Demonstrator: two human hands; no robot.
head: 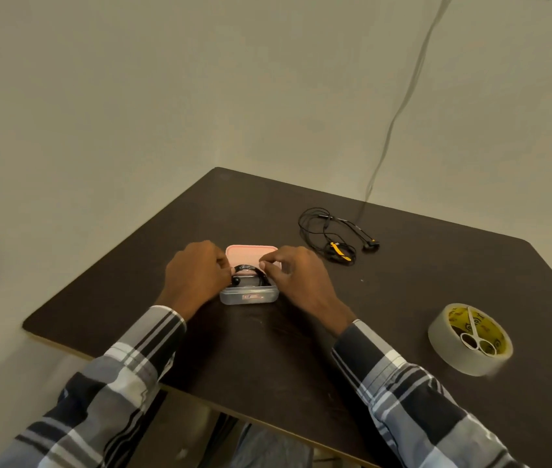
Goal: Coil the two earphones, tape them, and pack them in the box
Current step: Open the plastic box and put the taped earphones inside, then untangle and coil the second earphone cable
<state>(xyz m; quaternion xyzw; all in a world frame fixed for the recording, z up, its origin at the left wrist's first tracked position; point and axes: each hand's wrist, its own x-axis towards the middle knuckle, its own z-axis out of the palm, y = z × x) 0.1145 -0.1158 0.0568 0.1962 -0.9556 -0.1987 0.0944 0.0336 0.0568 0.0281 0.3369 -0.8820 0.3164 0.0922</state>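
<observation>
A small clear plastic box (249, 296) sits mid-table with its pink lid (250, 253) lying just behind it. A coiled black earphone (250, 273) rests in the box, partly sticking up. My left hand (196, 275) and my right hand (296, 276) flank the box, fingertips pinching the coil from both sides. A second black earphone (330, 233) with yellow accents lies loose and uncoiled on the table, behind and to the right of the box.
A roll of clear tape (470, 339) lies at the right, with small white-handled scissors (475, 336) resting in its core. The dark table (267, 349) ends at a near edge below my sleeves. A grey cable (403, 106) hangs down the wall to the table's back.
</observation>
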